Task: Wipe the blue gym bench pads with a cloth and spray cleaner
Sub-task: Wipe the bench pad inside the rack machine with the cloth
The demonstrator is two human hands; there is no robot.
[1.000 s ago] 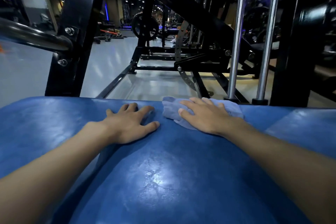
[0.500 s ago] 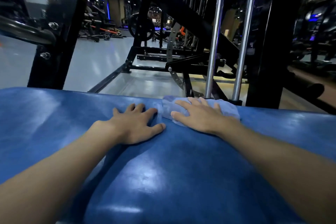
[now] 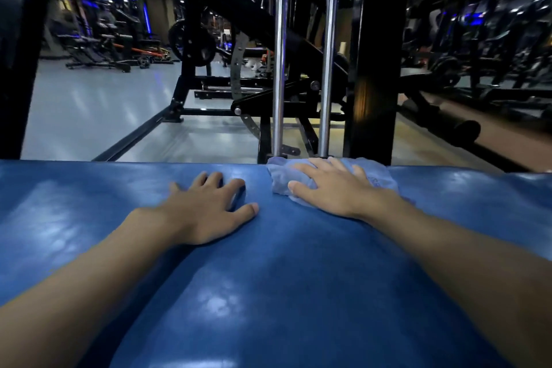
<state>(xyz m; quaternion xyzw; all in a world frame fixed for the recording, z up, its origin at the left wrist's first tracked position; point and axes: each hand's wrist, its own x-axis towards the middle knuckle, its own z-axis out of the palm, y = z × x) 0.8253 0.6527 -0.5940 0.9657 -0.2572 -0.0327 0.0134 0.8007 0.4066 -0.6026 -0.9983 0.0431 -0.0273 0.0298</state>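
A wide blue bench pad [image 3: 283, 293] fills the lower half of the view, its far edge running across the middle. A pale blue cloth [image 3: 378, 178] lies bunched at that far edge, right of centre. My right hand [image 3: 334, 188] presses flat on the cloth with fingers spread, covering most of it. My left hand [image 3: 209, 209] rests palm down on the bare pad to the left of the cloth, fingers apart, holding nothing. No spray bottle is in view.
Just past the pad's far edge stand two chrome guide rods [image 3: 279, 54] and a thick black upright post [image 3: 378, 54]. Black machine frames [image 3: 215, 110] and a grey gym floor [image 3: 89, 104] lie beyond. Another black upright [image 3: 18, 54] rises at far left.
My right hand has slid the cloth to the right along the pad's far edge. My view has turned right too. The left hand stays flat on the pad.
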